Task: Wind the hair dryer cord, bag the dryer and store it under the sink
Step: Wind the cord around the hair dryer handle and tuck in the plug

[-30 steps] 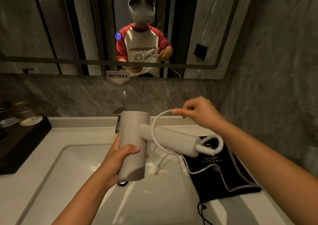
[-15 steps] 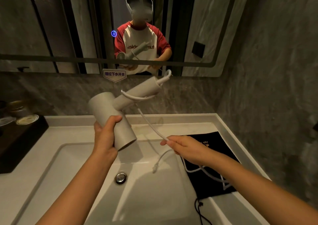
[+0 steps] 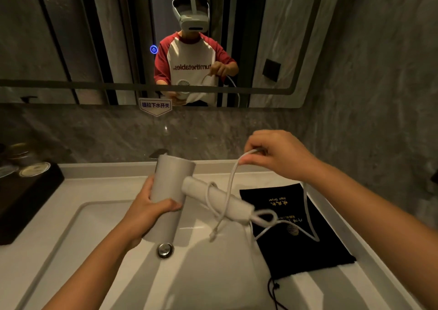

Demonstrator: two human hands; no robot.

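Above the sink (image 3: pixel 78 214), I see my left hand (image 3: pixel 147 207) closed around the dryer (image 3: pixel 169 191) barrel, which stands upright, handle pointing right toward the black bag (image 3: pixel 308 245). My right hand (image 3: pixel 277 153) pinches the cord (image 3: pixel 231 181), one loop wound round the handle.

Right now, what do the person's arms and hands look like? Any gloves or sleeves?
No gloves: the left hand and the right hand are both bare, with no rings or watch showing. The forearms are bare too, right up to the picture's edge. In the mirror, the person's shirt is white with short red sleeves and printed letters across the chest.
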